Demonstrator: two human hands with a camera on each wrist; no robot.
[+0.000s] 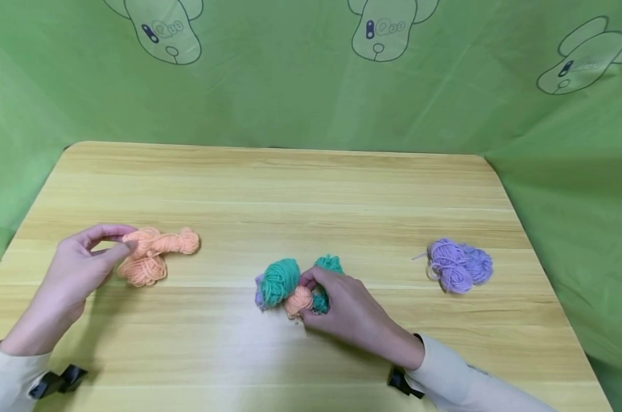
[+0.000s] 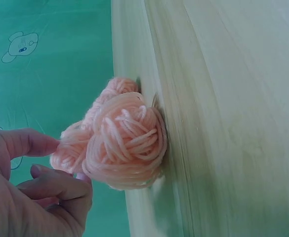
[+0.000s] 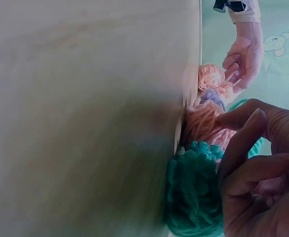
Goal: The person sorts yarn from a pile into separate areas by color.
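At the table's left, my left hand (image 1: 78, 270) pinches one end of a cluster of peach yarn balls (image 1: 145, 270) between thumb and fingertips. The left wrist view shows a round peach ball (image 2: 127, 143) just beyond those fingers. Near the middle, my right hand (image 1: 353, 302) has thumb and fingers around a small peach yarn ball (image 1: 298, 301). Green yarn balls (image 1: 281, 280) lie on both sides of it, partly hidden by the hand. A bit of purple yarn (image 1: 259, 290) peeks out at the left. In the right wrist view, a green ball (image 3: 194, 192) sits below the fingers.
Purple yarn balls (image 1: 460, 266) lie together on the right side of the wooden table (image 1: 290, 194), with a loose strand pointing left. Behind and beside the table hangs a green cloth (image 1: 280, 97) printed with animal heads.
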